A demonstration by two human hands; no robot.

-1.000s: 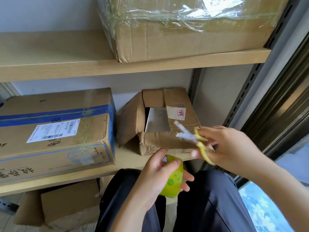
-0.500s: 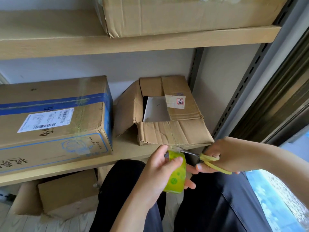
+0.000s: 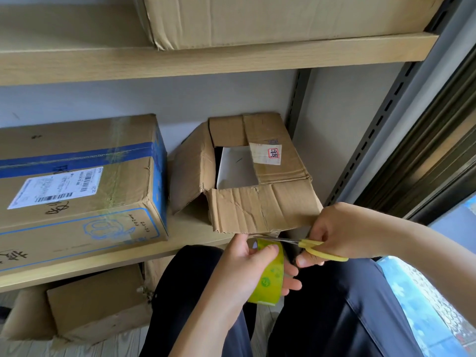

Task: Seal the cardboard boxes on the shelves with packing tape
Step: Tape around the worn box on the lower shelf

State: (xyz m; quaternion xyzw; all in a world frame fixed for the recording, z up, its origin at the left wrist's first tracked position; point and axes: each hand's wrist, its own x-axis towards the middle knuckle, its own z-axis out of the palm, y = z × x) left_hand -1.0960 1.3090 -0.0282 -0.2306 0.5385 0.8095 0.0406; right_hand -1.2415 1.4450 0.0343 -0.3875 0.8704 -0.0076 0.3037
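A small worn cardboard box (image 3: 260, 202) stands on the middle shelf (image 3: 190, 235) with its top flaps partly open, something white showing inside. Just below its front edge my left hand (image 3: 244, 269) grips a yellow-green roll of packing tape (image 3: 270, 274). My right hand (image 3: 334, 233) holds yellow-handled scissors (image 3: 309, 246), whose blades point left at the top of the roll. A larger box (image 3: 77, 186) with a blue band and a white label sits to the left on the same shelf, clear tape across it.
Another big box (image 3: 270, 19) rests on the upper shelf (image 3: 206, 60). A box (image 3: 98, 302) lies under the middle shelf at the lower left. A dark slotted shelf upright (image 3: 386, 112) and a window frame stand to the right. My dark-trousered legs fill the bottom.
My right hand came down with the scissors from in front of the small box to the top of the tape roll. The view has tilted downward and moved closer to the shelf.
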